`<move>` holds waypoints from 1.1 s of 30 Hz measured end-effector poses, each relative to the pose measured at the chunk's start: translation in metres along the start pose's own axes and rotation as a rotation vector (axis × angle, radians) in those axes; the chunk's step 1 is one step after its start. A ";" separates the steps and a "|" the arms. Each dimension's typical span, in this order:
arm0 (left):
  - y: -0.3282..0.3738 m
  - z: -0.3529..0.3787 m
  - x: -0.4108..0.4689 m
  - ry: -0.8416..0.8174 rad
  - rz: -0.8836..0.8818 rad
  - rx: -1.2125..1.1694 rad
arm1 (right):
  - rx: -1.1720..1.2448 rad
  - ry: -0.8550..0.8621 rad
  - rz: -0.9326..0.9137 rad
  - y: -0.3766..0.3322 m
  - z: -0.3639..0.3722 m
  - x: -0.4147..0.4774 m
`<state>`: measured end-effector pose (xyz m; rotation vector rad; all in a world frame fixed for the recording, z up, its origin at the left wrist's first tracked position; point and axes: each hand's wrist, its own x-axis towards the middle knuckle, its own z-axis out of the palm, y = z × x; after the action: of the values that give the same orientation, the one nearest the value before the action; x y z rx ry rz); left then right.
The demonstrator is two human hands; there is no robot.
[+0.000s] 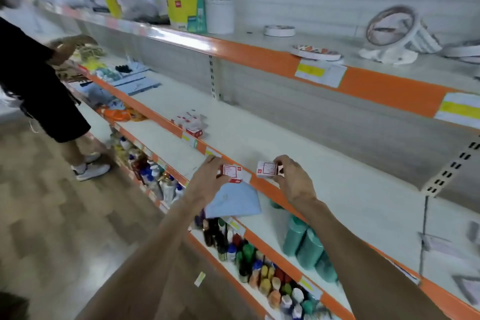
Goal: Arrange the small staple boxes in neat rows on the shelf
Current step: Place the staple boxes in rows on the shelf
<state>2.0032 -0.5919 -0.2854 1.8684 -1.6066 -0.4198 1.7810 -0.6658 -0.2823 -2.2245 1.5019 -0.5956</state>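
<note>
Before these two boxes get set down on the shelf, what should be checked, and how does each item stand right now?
1. Left hand grips a staple box: ok.
2. Right hand grips a second box: ok.
3. Bare shelf behind the hands: ok.
4. Existing pile of boxes in neat rows: not ok, jumbled.
5. Held boxes aligned with each other: not ok.
6. Boxes undamaged: cannot tell.
</note>
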 end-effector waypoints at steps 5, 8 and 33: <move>-0.043 -0.035 0.061 -0.007 0.013 0.030 | 0.092 0.031 0.035 -0.027 0.032 0.077; -0.069 -0.056 0.096 0.028 -0.009 0.035 | 0.110 0.015 0.023 -0.046 0.048 0.119; -0.267 -0.164 0.256 -0.100 0.078 -0.031 | 0.047 0.114 0.270 -0.183 0.180 0.260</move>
<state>2.3602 -0.7826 -0.2931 1.7801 -1.7223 -0.5081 2.1066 -0.8296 -0.3006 -1.9362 1.7878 -0.6716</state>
